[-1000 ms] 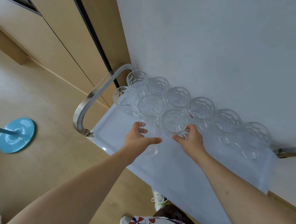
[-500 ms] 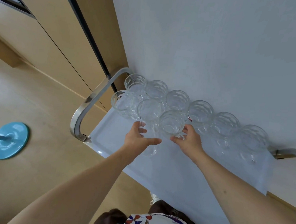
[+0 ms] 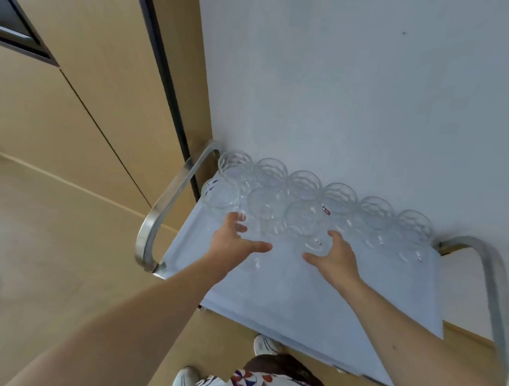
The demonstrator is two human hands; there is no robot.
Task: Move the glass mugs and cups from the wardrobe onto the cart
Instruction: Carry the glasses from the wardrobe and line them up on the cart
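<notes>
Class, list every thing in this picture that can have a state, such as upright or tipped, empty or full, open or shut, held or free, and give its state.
Back row of glasses: six, upright, empty, along the wall.
Front row of glasses: three, upright, empty.
Left hand: open, fingers spread by a front glass.
Right hand: open, fingers spread by a front glass.
Cart: parked against the wall.
Wardrobe door: shut.

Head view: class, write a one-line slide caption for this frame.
Both hands, left and right, reach toward clear glass mugs grouped on a white cart.
</notes>
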